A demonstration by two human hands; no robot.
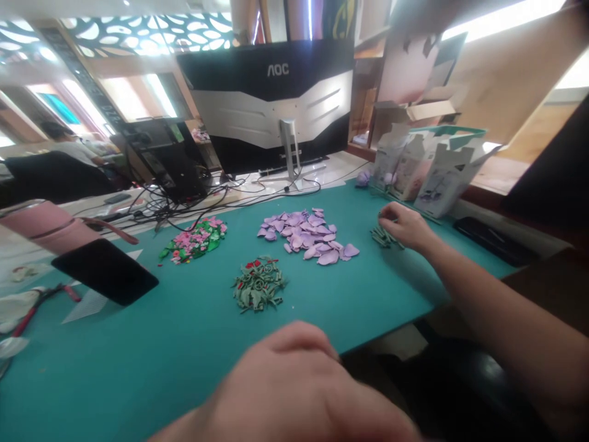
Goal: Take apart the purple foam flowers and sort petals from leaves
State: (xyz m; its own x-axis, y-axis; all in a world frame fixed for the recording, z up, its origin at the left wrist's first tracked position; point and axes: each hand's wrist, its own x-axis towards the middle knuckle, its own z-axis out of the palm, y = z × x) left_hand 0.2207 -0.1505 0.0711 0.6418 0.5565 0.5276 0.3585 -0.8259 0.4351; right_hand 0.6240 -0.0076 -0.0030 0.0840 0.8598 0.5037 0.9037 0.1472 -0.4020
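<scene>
My right hand (405, 227) is at the far right of the mat, its fingers pinched on a green stick-like piece at a small pile of green stick-like pieces (381, 238). Close to the camera, my left hand (294, 387) is large and slightly blurred. Its fingers are curled in, and whatever they hold is hidden. Lilac petal-shaped pieces (299, 230) lie in a loose heap left of my right hand. Beyond my left hand is a heap of grey-green leaf-like parts (259, 285) with some red bits. A pink and green pile of small flower parts (197, 239) lies farther left.
Everything lies on a teal mat (151, 356). A phone (105, 270) leans against a pink bottle (55, 227) at left. Behind are a monitor (276, 104) and tangled cables (161, 205). Open white boxes (446, 178) and a black case (494, 239) stand right. A person sits at back left.
</scene>
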